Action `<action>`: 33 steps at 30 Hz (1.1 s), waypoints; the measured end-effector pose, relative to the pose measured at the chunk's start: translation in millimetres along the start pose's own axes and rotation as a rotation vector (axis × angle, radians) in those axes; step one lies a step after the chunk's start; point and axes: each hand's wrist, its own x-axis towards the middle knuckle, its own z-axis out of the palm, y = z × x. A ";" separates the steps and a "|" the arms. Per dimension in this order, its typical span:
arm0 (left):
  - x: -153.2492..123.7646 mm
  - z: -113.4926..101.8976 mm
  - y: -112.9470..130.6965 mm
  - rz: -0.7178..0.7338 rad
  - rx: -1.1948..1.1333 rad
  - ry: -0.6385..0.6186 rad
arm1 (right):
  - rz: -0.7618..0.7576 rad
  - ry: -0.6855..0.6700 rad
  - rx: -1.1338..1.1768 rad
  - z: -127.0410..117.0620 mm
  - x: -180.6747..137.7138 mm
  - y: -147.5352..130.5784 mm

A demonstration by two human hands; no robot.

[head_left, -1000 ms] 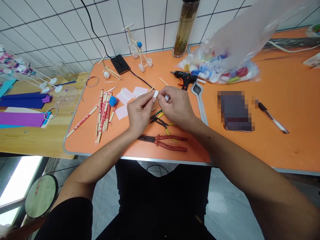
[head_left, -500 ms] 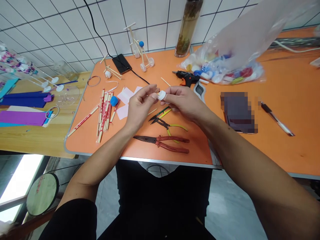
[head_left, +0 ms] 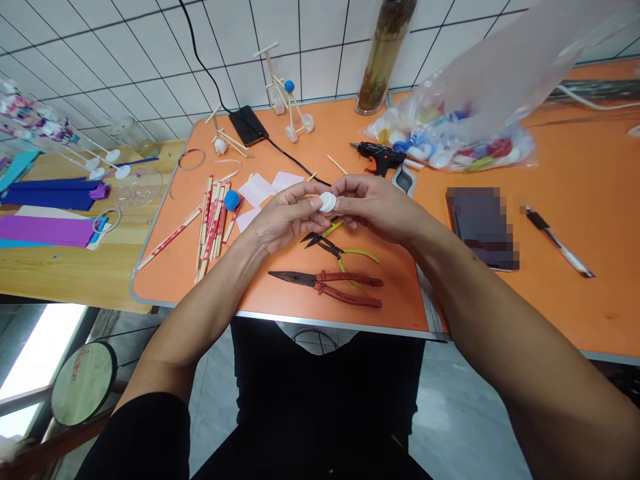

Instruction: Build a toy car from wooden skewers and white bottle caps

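Between my two hands is a small round white bottle cap (head_left: 327,202), held above the orange table. My left hand (head_left: 287,217) pinches its left edge with thumb and fingers. From the other side my right hand (head_left: 373,207) grips the cap's right edge. Anything behind the cap is hidden by my fingers. Just below the hands lie yellow-handled cutters (head_left: 345,252), partly covered, and red-handled long-nose pliers (head_left: 325,280). Pale paper pieces (head_left: 257,190) lie by my left hand, near a blue ball (head_left: 231,200) resting on red-and-cream wrapped sticks (head_left: 215,223).
Behind my right hand sits a black glue gun (head_left: 377,157), beside a clear bag of coloured caps (head_left: 460,143). A stick model with wheels (head_left: 290,110), a black box with a cable (head_left: 249,125) and a tall bottle (head_left: 383,60) stand at the back. A phone (head_left: 483,227) and pen (head_left: 560,241) lie right.
The white cap has turned to show its round face more fully and is slightly lower. My left hand has shifted lower and turned, with its fingers now around the cap's edge.
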 end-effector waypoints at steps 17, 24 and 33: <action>-1.3 -0.9 6.7 -0.083 -0.161 0.006 | 0.011 -0.084 0.133 -13.8 -1.5 1.8; -3.5 -5.3 6.9 -0.114 -0.165 -0.064 | 0.026 -0.058 0.094 -13.1 -1.9 -2.4; -3.6 -7.8 3.6 -0.126 -0.168 -0.084 | 0.029 -0.022 0.120 -7.3 -2.7 -6.4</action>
